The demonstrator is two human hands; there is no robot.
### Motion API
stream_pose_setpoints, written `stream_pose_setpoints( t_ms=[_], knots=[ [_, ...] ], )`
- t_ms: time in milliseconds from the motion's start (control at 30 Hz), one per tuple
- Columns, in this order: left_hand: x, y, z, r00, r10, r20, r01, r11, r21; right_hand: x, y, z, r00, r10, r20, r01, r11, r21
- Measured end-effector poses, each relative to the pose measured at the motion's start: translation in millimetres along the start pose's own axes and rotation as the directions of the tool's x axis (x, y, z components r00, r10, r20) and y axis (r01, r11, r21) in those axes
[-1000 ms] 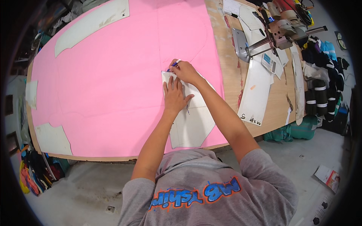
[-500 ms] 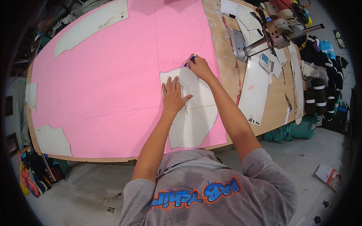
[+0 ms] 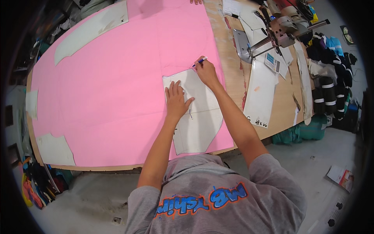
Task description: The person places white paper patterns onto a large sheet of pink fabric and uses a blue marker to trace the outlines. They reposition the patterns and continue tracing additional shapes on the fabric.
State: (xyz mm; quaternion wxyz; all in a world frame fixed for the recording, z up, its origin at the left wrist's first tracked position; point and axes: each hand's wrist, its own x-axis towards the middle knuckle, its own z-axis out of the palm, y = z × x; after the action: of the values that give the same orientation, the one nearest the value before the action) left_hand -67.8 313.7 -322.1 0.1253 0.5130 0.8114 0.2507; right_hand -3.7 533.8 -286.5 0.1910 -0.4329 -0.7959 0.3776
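A white pattern piece (image 3: 198, 128) with a curved right edge lies on a wide sheet of pink fabric (image 3: 105, 93). My left hand (image 3: 178, 102) rests flat on its upper left part, fingers spread. At the pattern's top edge, my right hand (image 3: 205, 72) grips a blue and white pen (image 3: 201, 60), the tip hidden close to that edge. Faint drawn lines run across the fabric above and left of the pattern. Other white pattern pieces lie on the pink fabric, one at the top left (image 3: 93, 33) and one at the lower left (image 3: 56, 150).
Right of the fabric, a cutting machine (image 3: 282, 33) with a metal base stands on the wooden table (image 3: 286, 107). A calculator (image 3: 272, 62) and a long white pattern (image 3: 260, 93) lie beside it. Another person's fingers (image 3: 196, 1) touch the far edge. Dark bundles (image 3: 327, 95) are piled at the right.
Another person's fingers have come into view at the far edge. My right hand has moved slightly along the pattern's top edge with the pen. The whole view has shifted a little.
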Motion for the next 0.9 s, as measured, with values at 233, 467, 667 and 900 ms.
stream_pose_setpoints(
  t_ms=[233, 467, 667, 900],
  knots=[
    [-80.5, 33.1, -67.4, 0.897, -0.440, 0.046, 0.421, 0.817, -0.394, -92.9, 10.4, -53.6, 0.975, 0.100, -0.196, -0.013, 0.915, 0.404],
    [-152.2, -2.9, -51.9, 0.918, -0.395, 0.037, 0.387, 0.874, -0.295, -252.4, 73.8, -93.7, 0.970, 0.147, -0.192, -0.076, 0.939, 0.336],
    [-152.0, -3.6, -42.2, 0.913, -0.407, -0.037, 0.363, 0.849, -0.383, -329.1, 87.1, -119.2, 0.939, 0.147, -0.309, -0.093, 0.978, 0.185],
    [-141.8, -8.8, -41.3, 0.887, -0.452, 0.095, 0.422, 0.710, -0.563, -387.2, 72.9, -123.4, 0.914, 0.172, -0.367, -0.060, 0.953, 0.298]
  ],
)
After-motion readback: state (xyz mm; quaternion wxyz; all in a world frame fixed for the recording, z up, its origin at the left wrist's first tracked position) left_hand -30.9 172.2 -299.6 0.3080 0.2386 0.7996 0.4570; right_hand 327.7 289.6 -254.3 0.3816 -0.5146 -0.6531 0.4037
